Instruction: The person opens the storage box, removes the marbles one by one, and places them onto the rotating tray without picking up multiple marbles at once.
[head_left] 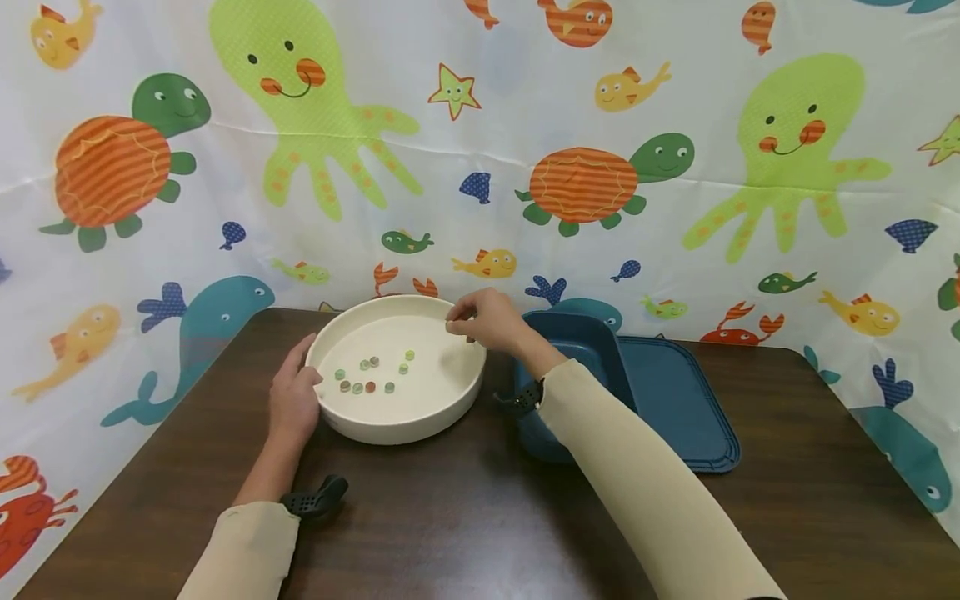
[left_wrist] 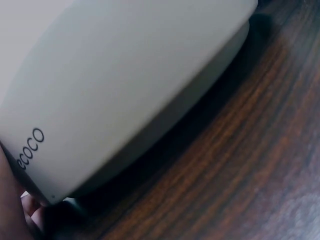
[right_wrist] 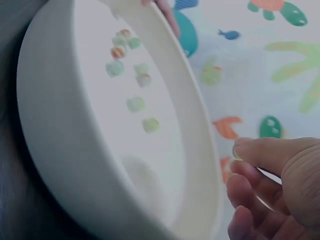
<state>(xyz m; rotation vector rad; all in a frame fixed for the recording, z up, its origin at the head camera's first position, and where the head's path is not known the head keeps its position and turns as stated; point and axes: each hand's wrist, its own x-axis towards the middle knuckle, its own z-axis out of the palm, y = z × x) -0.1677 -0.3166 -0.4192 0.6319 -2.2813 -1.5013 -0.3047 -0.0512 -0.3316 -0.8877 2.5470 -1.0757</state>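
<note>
My left hand [head_left: 295, 392] holds the left side of a round cream-white tray [head_left: 397, 429], thumb at the rim; lettering shows on its wall in the left wrist view. Several small glass marbles [head_left: 371, 387], green, yellowish and reddish, lie on its floor, mostly left of the middle. Over the tray's right rim is my right hand [head_left: 491, 321], thumb and forefinger brought together and the other fingers curled. In the right wrist view a small yellow-green marble [right_wrist: 236, 153] seems to peek out at the thumb tip, mostly hidden by the fingers.
A deep blue rectangular box [head_left: 581, 333] stands right of the tray, partly behind my right forearm. Beside it lies a flat blue lid [head_left: 675, 400]. The brown wooden table [head_left: 450, 525] ends at a sea-animal curtain [head_left: 450, 200] at the back.
</note>
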